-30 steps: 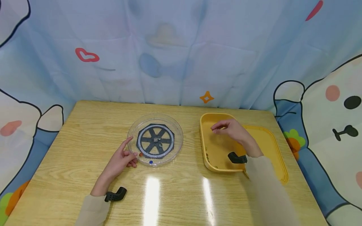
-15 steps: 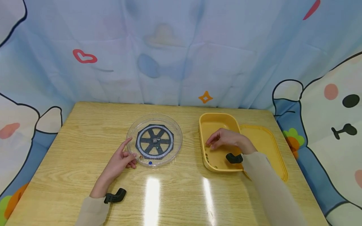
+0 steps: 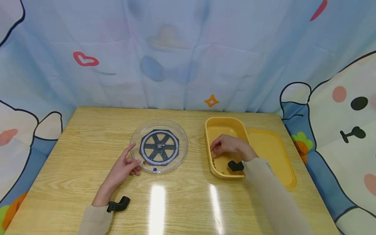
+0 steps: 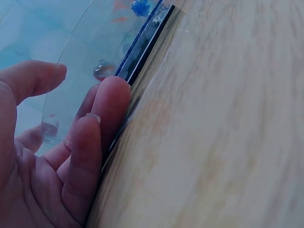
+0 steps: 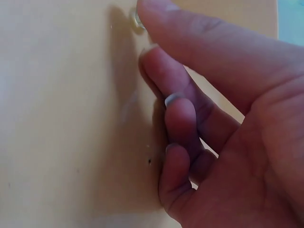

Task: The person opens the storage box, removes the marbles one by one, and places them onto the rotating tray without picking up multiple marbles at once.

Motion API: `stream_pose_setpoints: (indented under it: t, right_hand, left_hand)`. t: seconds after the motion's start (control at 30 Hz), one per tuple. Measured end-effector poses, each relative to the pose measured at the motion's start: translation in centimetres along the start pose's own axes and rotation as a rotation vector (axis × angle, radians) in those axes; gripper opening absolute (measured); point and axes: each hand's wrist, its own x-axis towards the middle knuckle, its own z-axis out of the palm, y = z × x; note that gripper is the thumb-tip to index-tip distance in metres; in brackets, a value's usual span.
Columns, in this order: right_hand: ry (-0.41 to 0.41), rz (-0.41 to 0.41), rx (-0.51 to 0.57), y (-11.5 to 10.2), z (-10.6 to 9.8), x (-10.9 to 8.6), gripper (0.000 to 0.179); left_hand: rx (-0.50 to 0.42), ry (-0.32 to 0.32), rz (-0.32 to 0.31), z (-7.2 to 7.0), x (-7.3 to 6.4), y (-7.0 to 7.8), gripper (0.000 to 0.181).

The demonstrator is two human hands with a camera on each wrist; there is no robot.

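Mostly smooth plastic and glass-like bits on glossy woodgrain, cloth behind.
Dish (image 3: 182, 143): clear, glossy, reads as hard plastic or glass, can't tell which. Wheel-shaped insert (image 3: 159, 146): dark, fairly matt, paler ring. Blue bead (image 3: 154, 169) and orange-brown bead (image 3: 144, 162): shiny, glassy. Tub (image 3: 232, 130): smooth yellow plastic, soft sheen. Lid (image 3: 271, 155): same plastic, ridged edge. Table (image 3: 73, 156): wood grain, glossy, streaky light reflections. Curtain (image 3: 167, 88): printed cloth, matt, lightly creased. Sleeves (image 3: 271, 189): matt fabric. Wrist mounts (image 3: 118, 204): black, plastic-looking.
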Motion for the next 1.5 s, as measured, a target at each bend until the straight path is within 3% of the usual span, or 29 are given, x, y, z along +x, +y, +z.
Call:
stream_pose_setpoints:
  t: [0.33,0.7,0.93,1.2,1.5]
  right_hand:
    - [0.003,-0.003,-0.023,0.3,0.4,0.3,0.011]
    - [0.069,-0.030,0.067,0.2,-0.5,-0.7,0.017]
    - [0.246,-0.029,0.132,-0.3,-0.7,-1.8,0.019]
    - [0.524,-0.076,0.082,-2.4,0.0,-2.7,0.024]
    - [0.644,-0.127,0.095,-6.7,2.6,-1.8,0.022]
  left_hand:
    - [-0.002,-0.002,-0.002,-0.1,-0.2,0.0,0.072]
    - [-0.012,-0.015,0.016,0.0,0.3,-0.3,0.072]
    - [-0.010,-0.016,0.014,0.2,0.3,-0.1,0.073]
    - [0.002,-0.015,0.005,0.2,0.3,0.3,0.073]
    - [-0.006,-0.004,0.005,0.0,0.1,0.1,0.073]
